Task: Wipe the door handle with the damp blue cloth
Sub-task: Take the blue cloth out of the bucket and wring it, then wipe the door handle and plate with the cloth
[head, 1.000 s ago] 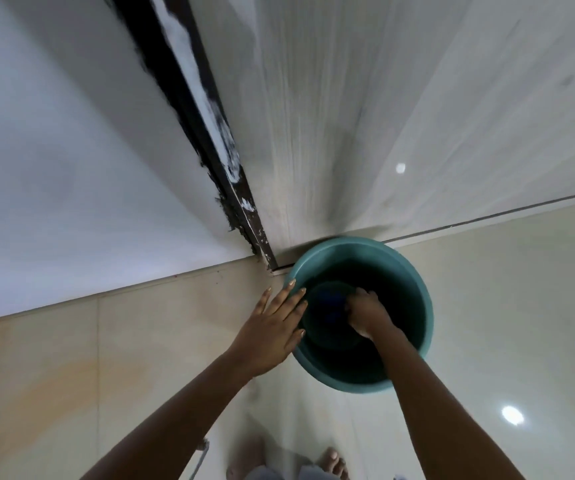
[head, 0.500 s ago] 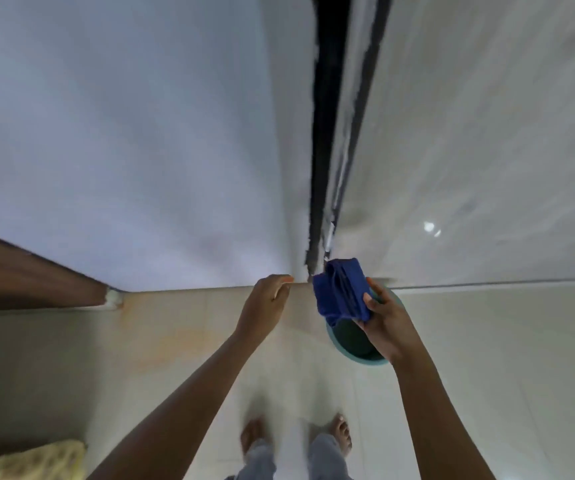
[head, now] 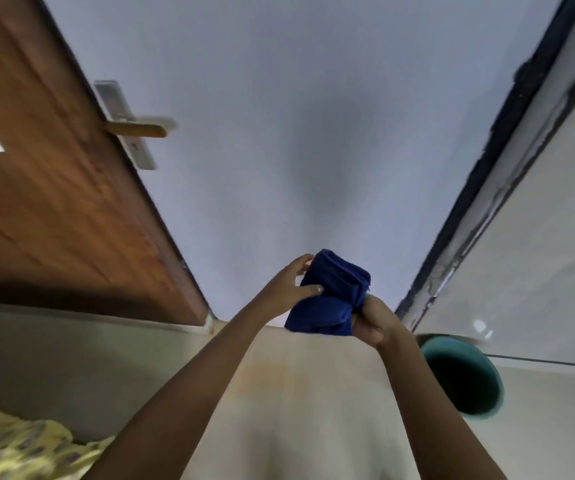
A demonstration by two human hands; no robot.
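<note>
A bunched dark blue cloth [head: 331, 296] is held up in front of a pale wall, low in the middle of the view. My right hand [head: 372, 318] grips its lower right end. My left hand [head: 287, 289] holds its left side, thumb across the front. The lever door handle [head: 140, 128], on a silver plate, sticks out from the edge of a brown wooden door [head: 47, 188] at the upper left, well away from both hands.
A teal bucket [head: 466, 379] stands on the tiled floor at the lower right, beside a dark door frame [head: 486, 202]. Yellow patterned fabric [head: 19, 445] lies at the bottom left. The pale wall [head: 296, 116] fills the middle.
My right hand lifted the blue cloth out of the bucket and my left hand came onto it. The view swung left, bringing the brown door and its handle into sight.
</note>
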